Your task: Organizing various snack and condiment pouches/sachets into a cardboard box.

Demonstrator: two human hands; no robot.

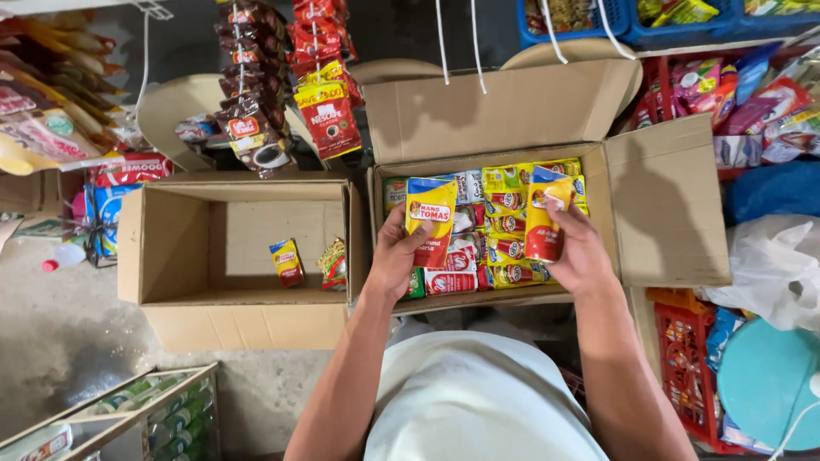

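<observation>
Now, nearest us: we are looking down past a pale shirt (478, 393) in the lower middle of the frame, both forearms reaching up toward the centre.
Left hand: our left hand (395, 256) is clamping a yellow-and-red sauce pouch (430, 218), thumb across its front, fingers curled behind its left edge.
Right hand: our right hand (576, 252) is gripping a second pouch (547, 213) of the same kind, fingers wrapped over its lower red part, its top standing clear above them.
Where they are: both pouches are hovering upright over the open right-hand box (658, 205), just above the packed pouches (504, 248) filling it.
Step in hand: we are judging this as lifting pouches out of the full box, one per hand.
Next move calls for: carrying both clear of the box wall without loosening either grip, probably leftward.
Left of centre: the nearly empty box (162, 248) is holding one matching pouch (287, 260) and a small green packet (334, 265).
Farthest: hanging sachet strips (256, 85) are dangling at the upper left-centre of the frame.
</observation>
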